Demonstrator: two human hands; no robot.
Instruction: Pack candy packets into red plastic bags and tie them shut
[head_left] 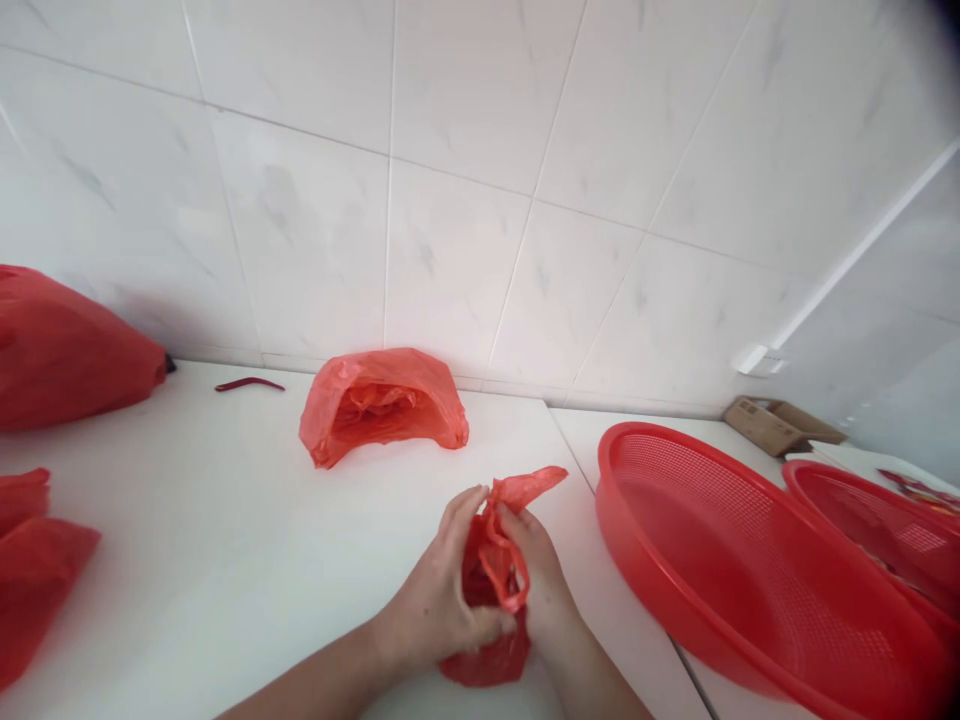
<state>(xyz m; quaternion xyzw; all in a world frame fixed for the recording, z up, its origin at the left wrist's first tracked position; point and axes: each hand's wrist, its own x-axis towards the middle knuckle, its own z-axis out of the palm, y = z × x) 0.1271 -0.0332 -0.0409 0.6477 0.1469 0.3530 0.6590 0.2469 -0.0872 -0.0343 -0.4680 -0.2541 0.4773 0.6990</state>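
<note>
Low in the middle of the view, a small red plastic bag (pixel 489 662) is between my two hands above the white tabletop. My left hand (pixel 433 602) wraps its left side, with the thumb across the front and the fingers at the gathered top. On the other side, my right hand (pixel 546 578) pinches the twisted neck, from which a loose end sticks up to the right. A handle loop hangs down in front of the bag. Its contents cannot be made out. Behind, against the wall, lies another red plastic bag (pixel 439 395) with its mouth facing me.
A large red plastic basket (pixel 637 530) stands at right, with a second red basket (pixel 832 480) behind it. A cardboard box (pixel 772 428) sits by the tiled wall. At left are a full red bag (pixel 71 350), a dark red curved strip (pixel 250 383) and more red plastic (pixel 45 570).
</note>
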